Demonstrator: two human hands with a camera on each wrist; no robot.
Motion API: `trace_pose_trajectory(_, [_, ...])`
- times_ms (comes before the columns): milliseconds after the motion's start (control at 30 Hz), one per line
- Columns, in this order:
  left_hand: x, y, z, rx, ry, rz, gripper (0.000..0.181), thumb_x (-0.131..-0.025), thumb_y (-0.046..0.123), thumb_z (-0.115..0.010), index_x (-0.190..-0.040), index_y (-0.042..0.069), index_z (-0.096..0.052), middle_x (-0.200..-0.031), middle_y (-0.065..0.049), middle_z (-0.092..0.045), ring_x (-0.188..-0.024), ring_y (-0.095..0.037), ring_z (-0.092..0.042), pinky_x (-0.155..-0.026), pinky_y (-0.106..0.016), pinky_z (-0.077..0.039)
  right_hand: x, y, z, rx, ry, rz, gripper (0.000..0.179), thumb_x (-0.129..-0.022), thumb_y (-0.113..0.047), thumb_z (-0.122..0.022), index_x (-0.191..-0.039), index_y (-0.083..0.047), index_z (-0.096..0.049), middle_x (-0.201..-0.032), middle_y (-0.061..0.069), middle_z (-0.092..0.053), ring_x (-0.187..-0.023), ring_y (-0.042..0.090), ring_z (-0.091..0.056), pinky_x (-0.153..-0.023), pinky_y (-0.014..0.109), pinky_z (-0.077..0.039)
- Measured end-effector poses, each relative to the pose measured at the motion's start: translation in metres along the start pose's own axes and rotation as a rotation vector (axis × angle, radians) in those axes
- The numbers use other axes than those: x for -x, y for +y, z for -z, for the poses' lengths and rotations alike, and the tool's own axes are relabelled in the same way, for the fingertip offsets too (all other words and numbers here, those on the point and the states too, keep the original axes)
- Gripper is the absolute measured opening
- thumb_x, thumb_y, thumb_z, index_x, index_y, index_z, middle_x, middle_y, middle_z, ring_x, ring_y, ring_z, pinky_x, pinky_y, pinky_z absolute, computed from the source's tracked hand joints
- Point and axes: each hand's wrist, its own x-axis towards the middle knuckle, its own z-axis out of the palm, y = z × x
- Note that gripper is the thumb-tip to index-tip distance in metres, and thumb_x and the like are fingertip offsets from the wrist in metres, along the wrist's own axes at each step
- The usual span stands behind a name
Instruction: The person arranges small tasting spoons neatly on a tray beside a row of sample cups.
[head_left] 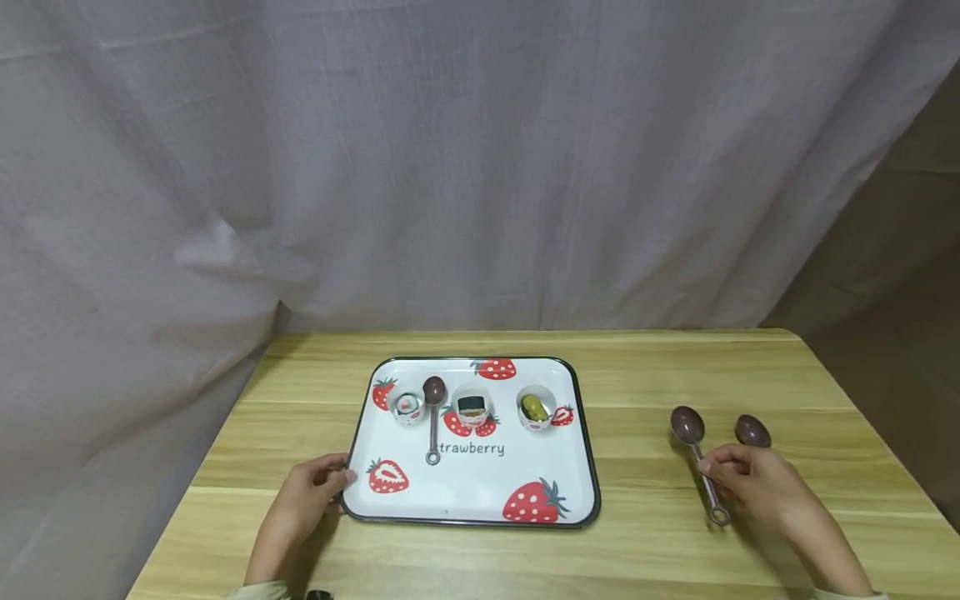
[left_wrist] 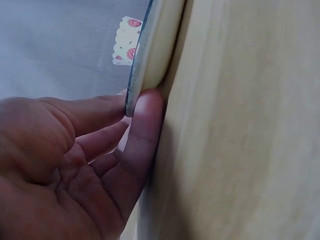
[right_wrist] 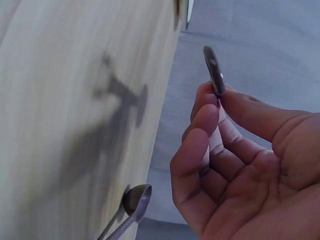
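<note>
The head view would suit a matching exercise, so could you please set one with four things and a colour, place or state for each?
Things:
1. Tray
2. Left hand
3. Right hand
4. Curtain

Descriptions:
A. pinches a spoon by its handle
B. hangs behind the table
C. mainly white, dark-edged
D. holds the tray's edge

Right pairs: 1-C, 2-D, 3-A, 4-B

a grey curtain hangs behind the wooden table.
</note>
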Motion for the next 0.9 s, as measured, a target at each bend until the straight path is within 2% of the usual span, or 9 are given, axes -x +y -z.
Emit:
trace_pose_trajectory(367, [0.000, 0.006, 0.003, -0.040, -0.007, 0.006, 0.037, -0.100, 0.004, -0.068, -0.133, -0.012, -0.064, -0.095, -0.013, -0.073, -0.075, -0.019, -0.068, -0.063, -0.034, -0.064, 0.012, -0.015, -0.005, -0.081, 0.041, 0.051, 0.028, -0.107, -0.015, -0.063, -0.118, 0.010, -0.068, -0.077, 0.003, -0.060, -0.066, 0.009, -0.051, -0.055, 0.025, -0.050])
trace_pose_trajectory(567, [0.000, 0.009, 0.005, -0.083, 0.009, 0.004, 0.034, -0.097, 0.003, -0.071, -0.128, -0.011, -0.068, -0.094, -0.011, -0.074, -0.078, -0.018, -0.068, -0.065, -0.033, -0.064, 0.013, -0.029, -0.012, -0.093, 0.067, 0.091, 0.026, -0.106, -0.016, -0.064, -0.116, 0.008, -0.070, -0.071, 0.002, -0.055, -0.062, 0.009, -0.048, -0.054, 0.025, -0.047])
trace_pose_trajectory(700, [-0.003, 0.013, 0.008, -0.115, 0.001, 0.000, 0.029, -0.095, 0.001, -0.073, -0.121, -0.012, -0.071, -0.095, -0.012, -0.074, -0.079, -0.019, -0.069, -0.067, -0.033, -0.064, 0.010, -0.037, -0.015, -0.091, 0.082, 0.127, 0.025, -0.106, -0.015, -0.064, -0.116, 0.008, -0.070, -0.071, 0.002, -0.056, -0.062, 0.009, -0.049, -0.054, 0.025, -0.047])
trace_pose_trajectory(900, [-0.009, 0.019, 0.010, -0.152, -0.010, -0.018, 0.022, -0.093, 0.003, -0.073, -0.112, -0.009, -0.073, -0.091, -0.010, -0.073, -0.075, -0.018, -0.068, -0.065, -0.032, -0.062, 0.009, -0.047, -0.018, -0.113, 0.088, 0.117, 0.027, -0.106, -0.017, -0.066, -0.117, 0.007, -0.070, -0.075, 0.003, -0.061, -0.063, 0.009, -0.051, -0.053, 0.025, -0.046])
